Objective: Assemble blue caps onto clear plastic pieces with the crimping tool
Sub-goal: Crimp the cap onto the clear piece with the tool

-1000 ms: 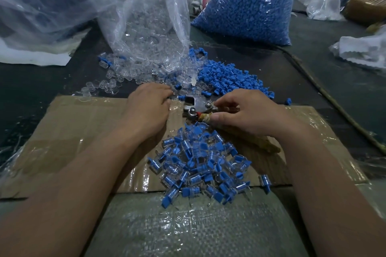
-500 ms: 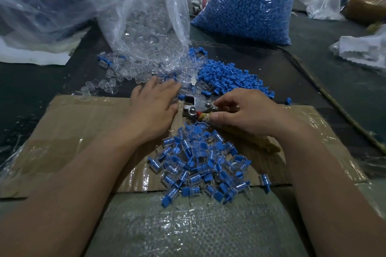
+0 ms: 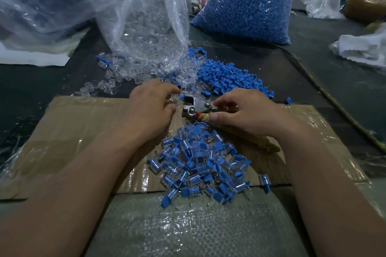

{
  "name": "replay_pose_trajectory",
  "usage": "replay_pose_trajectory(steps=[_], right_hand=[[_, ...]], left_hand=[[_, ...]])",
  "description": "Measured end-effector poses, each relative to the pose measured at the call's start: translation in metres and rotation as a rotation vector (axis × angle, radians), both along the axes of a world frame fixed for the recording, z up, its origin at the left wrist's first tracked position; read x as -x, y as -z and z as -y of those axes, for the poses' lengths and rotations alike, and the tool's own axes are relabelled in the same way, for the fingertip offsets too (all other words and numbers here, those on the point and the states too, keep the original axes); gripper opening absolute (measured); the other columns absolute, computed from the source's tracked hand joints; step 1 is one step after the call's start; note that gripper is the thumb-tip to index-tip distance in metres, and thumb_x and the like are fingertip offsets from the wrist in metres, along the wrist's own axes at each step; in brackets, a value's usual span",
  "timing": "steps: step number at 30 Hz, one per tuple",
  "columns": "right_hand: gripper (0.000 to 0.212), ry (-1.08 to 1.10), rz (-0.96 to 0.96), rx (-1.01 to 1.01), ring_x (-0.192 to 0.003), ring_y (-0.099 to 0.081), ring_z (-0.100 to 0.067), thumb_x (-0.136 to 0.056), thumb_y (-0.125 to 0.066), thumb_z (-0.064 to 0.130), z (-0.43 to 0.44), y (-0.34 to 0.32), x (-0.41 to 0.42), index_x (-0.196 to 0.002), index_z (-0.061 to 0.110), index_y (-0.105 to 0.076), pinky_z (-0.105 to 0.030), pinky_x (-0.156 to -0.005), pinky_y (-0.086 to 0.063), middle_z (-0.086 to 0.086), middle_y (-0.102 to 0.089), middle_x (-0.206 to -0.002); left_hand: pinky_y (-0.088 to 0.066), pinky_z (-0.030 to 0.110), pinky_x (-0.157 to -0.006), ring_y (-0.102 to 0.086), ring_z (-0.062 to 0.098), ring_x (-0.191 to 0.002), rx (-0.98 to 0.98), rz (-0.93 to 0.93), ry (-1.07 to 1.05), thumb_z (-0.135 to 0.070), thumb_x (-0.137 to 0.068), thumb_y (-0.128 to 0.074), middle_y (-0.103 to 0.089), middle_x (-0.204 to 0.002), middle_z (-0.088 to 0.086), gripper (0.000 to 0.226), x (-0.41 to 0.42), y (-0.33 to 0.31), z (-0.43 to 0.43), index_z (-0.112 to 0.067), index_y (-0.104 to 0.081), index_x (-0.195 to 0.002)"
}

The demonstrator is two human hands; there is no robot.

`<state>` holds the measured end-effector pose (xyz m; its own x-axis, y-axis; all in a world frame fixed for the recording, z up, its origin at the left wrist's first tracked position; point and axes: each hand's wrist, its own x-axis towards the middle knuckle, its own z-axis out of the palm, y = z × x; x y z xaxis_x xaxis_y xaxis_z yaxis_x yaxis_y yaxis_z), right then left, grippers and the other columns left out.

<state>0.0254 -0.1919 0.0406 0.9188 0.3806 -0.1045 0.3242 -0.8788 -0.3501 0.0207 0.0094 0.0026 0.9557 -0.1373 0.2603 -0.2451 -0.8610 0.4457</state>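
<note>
Woven plastic sacking (image 3: 188, 225) lies at the table's near edge, and just beyond it a taped cardboard sheet (image 3: 73, 131) carries a heap of assembled pieces (image 3: 198, 158) — clear bodies with blue caps — between the forearms. At the sheet's far edge the right hand (image 3: 246, 110) grips the wrapped handles of the crimping tool (image 3: 196, 106), fingers curled round them, while the left hand (image 3: 150, 106) pinches what looks like a clear plastic piece (image 3: 172, 100) at the tool's metal head. Farther back, loose blue caps (image 3: 229, 77) and clear plastic pieces (image 3: 129, 71) spread over the dark tabletop (image 3: 31, 89) below an open clear bag (image 3: 146, 16), with a full bag of blue caps (image 3: 250, 2) behind.
</note>
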Motion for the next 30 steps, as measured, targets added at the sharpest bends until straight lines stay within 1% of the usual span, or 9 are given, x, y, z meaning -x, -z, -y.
replay_pose_trajectory(steps=[7,11,14,16,18,22,25,27,30], right_hand=[[0.055,0.008,-0.013,-0.016,-0.083,-0.043,-0.002,-0.074,-0.055,0.061,0.001,0.001,0.000,-0.116,0.026,-0.057,-0.015,-0.066,-0.033,0.023,-0.042,-0.085],[0.046,0.003,-0.003,-0.010,-0.086,-0.045,-0.006,-0.079,-0.053,0.056,0.002,0.001,0.000,-0.113,0.026,-0.059,-0.016,-0.066,-0.033,0.020,-0.044,-0.085],[0.029,0.026,0.018,-0.087,-0.082,-0.048,-0.003,-0.087,-0.050,0.046,0.002,0.001,-0.002,-0.106,0.027,-0.062,-0.016,-0.064,-0.033,0.019,-0.050,-0.084],[0.015,0.123,0.101,-0.200,-0.074,-0.047,0.004,-0.090,-0.052,0.039,0.005,0.002,-0.007,-0.095,0.028,-0.061,-0.014,-0.061,-0.031,0.021,-0.051,-0.078],[0.006,0.263,0.220,-0.277,-0.069,-0.047,0.006,-0.091,-0.054,0.032,0.010,0.003,-0.012,-0.090,0.029,-0.058,-0.014,-0.059,-0.032,0.022,-0.049,-0.073],[0.014,0.420,0.296,-0.276,-0.073,-0.050,-0.004,-0.090,-0.057,0.024,0.020,0.010,-0.021,-0.098,0.018,-0.067,-0.025,-0.072,-0.039,0.012,-0.055,-0.079],[0.010,0.419,0.267,-0.247,-0.072,-0.049,-0.001,-0.087,-0.061,0.025,0.019,0.013,-0.024,-0.094,0.020,-0.067,-0.026,-0.071,-0.038,0.012,-0.055,-0.079],[0.005,0.422,0.210,-0.194,-0.075,-0.052,-0.007,-0.084,-0.064,0.029,0.017,0.016,-0.027,-0.083,0.024,-0.066,-0.028,-0.072,-0.041,0.011,-0.055,-0.076],[0.009,0.417,0.125,-0.107,-0.069,-0.050,-0.004,-0.081,-0.067,0.032,0.013,0.020,-0.030,-0.073,0.027,-0.066,-0.030,-0.068,-0.042,0.012,-0.056,-0.070]], left_hand=[[-0.027,0.031,-0.101,-0.041,0.017,-0.120,-0.004,-0.043,-0.006,-0.022,-0.091,-0.054,-0.051,-0.126,0.001,0.033,0.001,-0.001,0.000,-0.019,-0.053,-0.124],[-0.031,0.030,-0.092,-0.049,0.017,-0.109,0.009,-0.002,0.024,-0.021,-0.089,-0.058,-0.060,-0.113,0.000,0.023,0.002,-0.003,0.002,-0.016,-0.058,-0.112],[-0.027,0.023,-0.082,-0.045,0.011,-0.096,0.030,0.032,0.010,-0.020,-0.087,-0.061,-0.054,-0.099,-0.005,0.016,0.002,-0.001,0.001,-0.015,-0.059,-0.102],[-0.021,0.015,-0.074,-0.041,0.007,-0.089,0.075,0.072,-0.001,-0.015,-0.085,-0.062,-0.048,-0.093,-0.008,0.013,0.002,0.000,0.001,-0.015,-0.058,-0.098],[-0.026,0.012,-0.067,-0.044,0.004,-0.078,0.191,0.116,-0.038,-0.008,-0.084,-0.062,-0.046,-0.084,-0.011,0.013,0.003,-0.002,0.001,-0.018,-0.057,-0.092],[-0.035,0.005,-0.063,-0.046,-0.005,-0.072,0.381,0.163,-0.121,-0.005,-0.083,-0.062,-0.046,-0.085,-0.012,0.022,0.004,-0.009,0.000,-0.026,-0.055,-0.084],[-0.044,0.013,-0.071,-0.053,-0.002,-0.074,0.484,0.098,-0.090,-0.001,-0.083,-0.061,-0.052,-0.083,-0.014,0.027,0.007,-0.011,0.003,-0.028,-0.058,-0.088],[-0.053,0.029,-0.077,-0.060,0.008,-0.076,0.553,0.042,-0.072,0.000,-0.081,-0.061,-0.056,-0.081,-0.015,0.029,0.010,-0.014,0.004,-0.027,-0.058,-0.089],[-0.055,0.037,-0.080,-0.064,0.017,-0.081,0.642,-0.034,-0.074,-0.001,-0.081,-0.064,-0.061,-0.080,-0.008,0.030,0.014,-0.018,0.005,-0.030,-0.059,-0.080]])
